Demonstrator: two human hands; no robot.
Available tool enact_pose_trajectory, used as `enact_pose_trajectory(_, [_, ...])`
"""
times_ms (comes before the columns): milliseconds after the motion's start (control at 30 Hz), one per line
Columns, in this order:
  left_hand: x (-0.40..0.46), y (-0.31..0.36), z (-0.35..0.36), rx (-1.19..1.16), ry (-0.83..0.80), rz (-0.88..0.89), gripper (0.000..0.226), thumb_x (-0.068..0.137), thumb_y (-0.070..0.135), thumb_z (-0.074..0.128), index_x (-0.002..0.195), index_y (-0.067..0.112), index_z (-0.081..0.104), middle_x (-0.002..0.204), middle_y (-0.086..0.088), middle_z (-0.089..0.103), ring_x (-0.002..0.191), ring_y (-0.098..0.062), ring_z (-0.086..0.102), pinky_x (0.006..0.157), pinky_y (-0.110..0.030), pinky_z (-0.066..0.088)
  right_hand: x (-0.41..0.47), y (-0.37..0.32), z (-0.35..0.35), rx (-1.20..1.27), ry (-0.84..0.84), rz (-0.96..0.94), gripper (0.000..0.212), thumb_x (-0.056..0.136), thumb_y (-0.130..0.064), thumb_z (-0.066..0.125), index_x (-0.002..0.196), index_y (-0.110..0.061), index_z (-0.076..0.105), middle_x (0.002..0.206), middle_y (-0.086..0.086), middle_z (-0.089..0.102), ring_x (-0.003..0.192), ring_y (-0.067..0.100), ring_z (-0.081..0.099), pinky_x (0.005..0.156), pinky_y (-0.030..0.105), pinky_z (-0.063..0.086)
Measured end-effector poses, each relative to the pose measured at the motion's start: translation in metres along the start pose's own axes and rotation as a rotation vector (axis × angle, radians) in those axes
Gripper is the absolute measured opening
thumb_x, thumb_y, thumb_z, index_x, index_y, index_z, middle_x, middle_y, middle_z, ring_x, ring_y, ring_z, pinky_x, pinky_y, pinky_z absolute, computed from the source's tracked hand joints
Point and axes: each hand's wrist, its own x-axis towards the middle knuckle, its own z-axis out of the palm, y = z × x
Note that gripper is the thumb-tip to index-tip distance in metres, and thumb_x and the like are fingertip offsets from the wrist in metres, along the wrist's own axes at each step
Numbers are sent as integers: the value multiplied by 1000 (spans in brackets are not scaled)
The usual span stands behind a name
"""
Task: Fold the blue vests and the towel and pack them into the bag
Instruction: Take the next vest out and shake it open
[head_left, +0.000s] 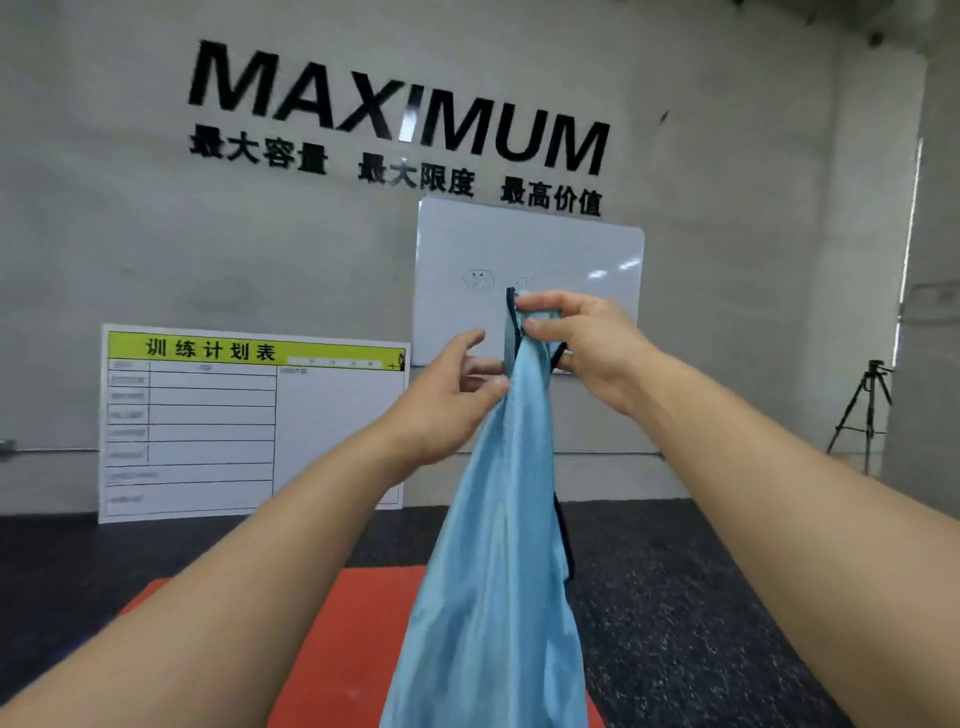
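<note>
vest: thin light-blue cloth, smooth with a slight sheen, soft creases, edged in dark trim
mat: orange-red, matt, even surface
floor: dark, speckled, grainy and matt, looks like rubber
wall: grey, matt, mottled like bare concrete
lettering: black, glossy, catching a bright reflection
whiteboard: white, smooth and glossy, with glare spots
chart board: white printed panel, smooth, yellow-green header
tripod: black, thin rigid legs, material unclear
</note>
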Motion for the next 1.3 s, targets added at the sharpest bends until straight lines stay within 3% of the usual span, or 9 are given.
enact_pose_trajectory(133, [-2, 5, -29, 86, 29, 7, 64, 96, 19, 68, 151, 28, 36, 100, 5, 71, 92, -3, 68, 70, -4, 47, 6, -2, 35, -5, -95, -3, 25, 89, 7, 70, 100, -15, 70, 94, 3, 74, 84, 21, 71, 82, 37, 58])
enact_pose_trajectory(300, [-9, 6, -56, 109, 65, -5, 39, 94, 17, 71, 130, 23, 58, 98, -2, 77, 91, -15, 74, 85, -28, 59, 8, -6, 54, -35, -249, -23, 48, 86, 15, 68, 125, -12, 63, 98, 3, 75, 87, 17, 71, 71, 25, 57])
enact_pose_trajectory(467, [-14, 7, -84, 46, 57, -68, 22, 94, 16, 72, 114, 15, 64, 89, -3, 78, 78, -13, 70, 68, -18, 53, 14, -3, 51, -98, -346, -54, 53, 87, 19, 62, 130, -11, 63, 104, 11, 72, 93, 17, 70, 87, 30, 57])
enact_pose_trajectory(600, [-14, 1, -105, 345, 129, -44, 11, 90, 14, 72, 98, 21, 69, 72, 2, 68, 59, -9, 50, 55, -20, 39, 19, 0, 50, -141, -339, 3, 47, 90, 16, 58, 124, -15, 68, 117, 8, 74, 97, 15, 69, 84, 28, 53])
enact_pose_trajectory(767, [-13, 2, -128, 417, 205, 21, 7, 89, 20, 77, 92, 22, 71, 71, 9, 67, 56, -4, 50, 52, -13, 38, 11, 12, 55, -112, -351, 246, 14, 99, -21, 65, 108, -12, 71, 94, 1, 69, 73, 11, 56, 68, 26, 45])
enact_pose_trajectory(867, [-10, 5, -129, 459, 178, 66, 6, 90, 22, 76, 93, 24, 71, 67, 10, 62, 57, -6, 50, 55, -17, 40, 2, 22, 66, -152, -471, 425, 45, 99, -59, 51, 110, -17, 64, 89, 1, 63, 69, 12, 53, 70, 28, 45])
enact_pose_trajectory(967, [-6, 7, -125, 516, 120, 86, 9, 91, 18, 73, 97, 25, 70, 60, 15, 57, 54, -6, 47, 55, -20, 38, -6, 28, 78, -97, -694, 536, 72, 96, -76, 32, 115, -17, 70, 90, -2, 70, 74, 11, 63, 72, 26, 51])
enact_pose_trajectory(1100, [-7, 7, -119, 563, 43, 133, 12, 91, 19, 73, 101, 24, 68, 65, 8, 57, 56, -9, 47, 57, -25, 39, -9, 28, 90, 263, -698, 556, 55, 97, -63, 50, 97, -11, 67, 72, -3, 53, 64, 13, 54, 78, 33, 48])
enact_pose_trajectory(1300, [-14, -3, -121, 786, -2, 72, 37, 81, 6, 70, 108, 30, 62, 85, 7, 66, 77, -18, 64, 68, -32, 52, 3, 17, 75, 360, -411, 252, 12, 101, -24, 59, 91, -18, 58, 72, -6, 45, 59, 6, 40, 53, 16, 37])
